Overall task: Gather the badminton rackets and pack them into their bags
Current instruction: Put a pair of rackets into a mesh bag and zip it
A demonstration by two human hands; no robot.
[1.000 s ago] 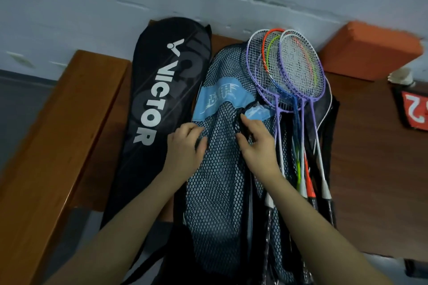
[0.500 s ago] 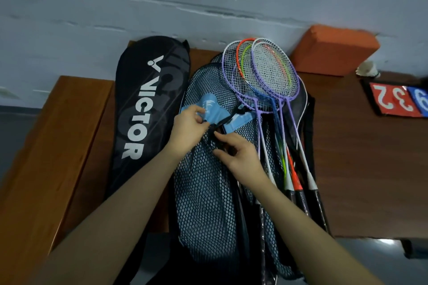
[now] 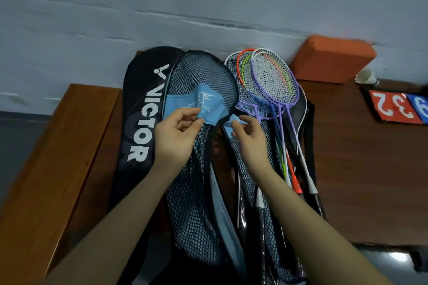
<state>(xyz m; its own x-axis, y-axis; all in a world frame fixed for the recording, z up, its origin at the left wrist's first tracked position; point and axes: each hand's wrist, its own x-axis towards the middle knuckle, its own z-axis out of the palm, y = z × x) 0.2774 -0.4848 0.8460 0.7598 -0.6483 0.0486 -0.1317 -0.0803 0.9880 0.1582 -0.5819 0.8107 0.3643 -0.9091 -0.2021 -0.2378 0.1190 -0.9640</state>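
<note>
A black mesh racket bag [image 3: 199, 76] with a light blue band lies in the middle of the wooden table [image 3: 361, 157]. My left hand [image 3: 176, 136] pinches the upper flap at its blue band and holds it lifted to the left. My right hand [image 3: 247, 136] pinches the lower blue band of the bag beside the open seam. Several rackets [image 3: 268, 81] with purple, orange and green frames lie fanned to the right of the bag, handles toward me. A black VICTOR bag [image 3: 141, 122] lies to the left.
An orange block [image 3: 331, 58] stands against the wall at the back right. A shuttlecock [image 3: 366, 76] and red and blue number cards [image 3: 398, 109] sit at the far right. A lighter wooden bench [image 3: 55, 164] borders the left side.
My hands have moved apart. The left one has pulled the mesh bag's upper flap over to the left, opening the bag along its seam. The view has tilted down slightly.
</note>
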